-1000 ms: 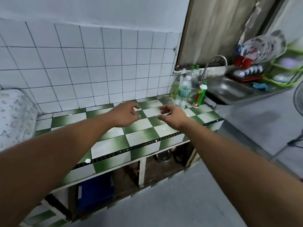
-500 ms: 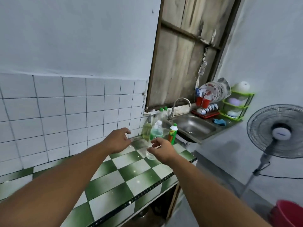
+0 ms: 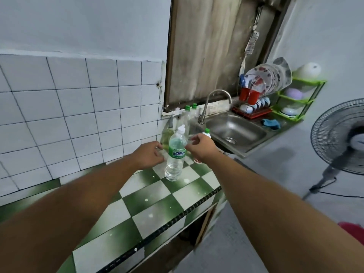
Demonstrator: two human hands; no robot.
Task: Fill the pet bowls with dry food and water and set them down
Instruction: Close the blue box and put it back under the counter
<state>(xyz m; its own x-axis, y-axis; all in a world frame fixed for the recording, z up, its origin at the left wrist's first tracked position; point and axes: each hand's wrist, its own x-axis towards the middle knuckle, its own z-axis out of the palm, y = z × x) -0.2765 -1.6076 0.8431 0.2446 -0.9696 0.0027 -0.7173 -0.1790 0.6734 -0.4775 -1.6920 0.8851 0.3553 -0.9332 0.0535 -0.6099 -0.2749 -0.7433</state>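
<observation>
On the green-and-white checkered tabletop (image 3: 155, 211), beside the steel sink (image 3: 236, 129), a clear water bottle (image 3: 175, 154) with a green label stands slightly tilted. The left grip (image 3: 148, 154) and right grip (image 3: 201, 147) flank it, fingertips at its sides. Blur hides whether either grasps it. Green-capped bottles (image 3: 187, 113) stand behind.
</observation>
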